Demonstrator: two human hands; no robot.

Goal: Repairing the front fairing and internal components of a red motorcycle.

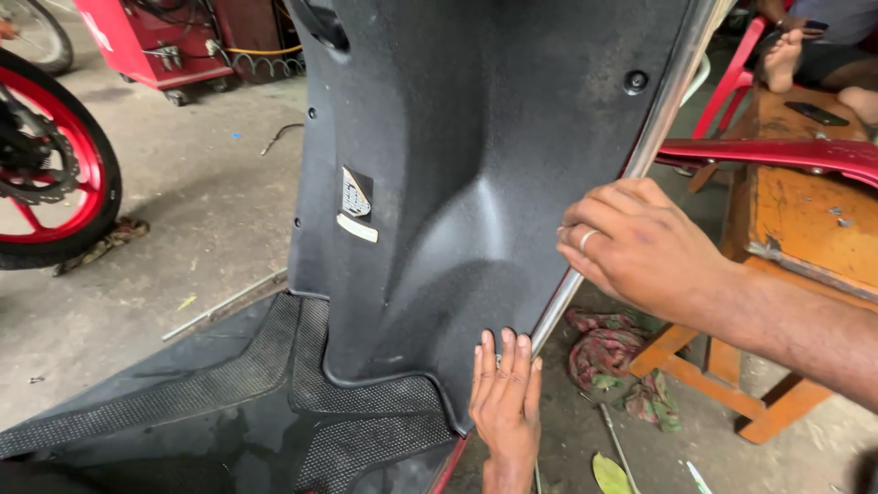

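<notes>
Presently the fingers (501,352) of the left hand (506,407) lie straight and close together, flat against the lower edge of the black inner leg-shield panel (457,165) of a scooter; they grip nothing, only press. The right hand (631,242), a ring on one finger, curls half closed over the chrome trim strip (672,87) that runs down the panel's right edge; whether the fingertips hook behind the edge cannot be told, since they are hidden.

The panel stands upright ahead of the person, its foot meeting the textured black floorboard mat (274,375).

To do this step well, as a judgement: keep the left palm flat so pressure spreads along the seam, and guide the trim with the right hand in line with the edge, not across it. Avoid twisting the plastic near the round fastener (635,81).

Nearby: a red-rimmed motorcycle wheel (55,165) at left, a worn orange wooden bench (805,229) at right, and a rag (613,357) on the concrete floor (210,201) beneath it.
</notes>
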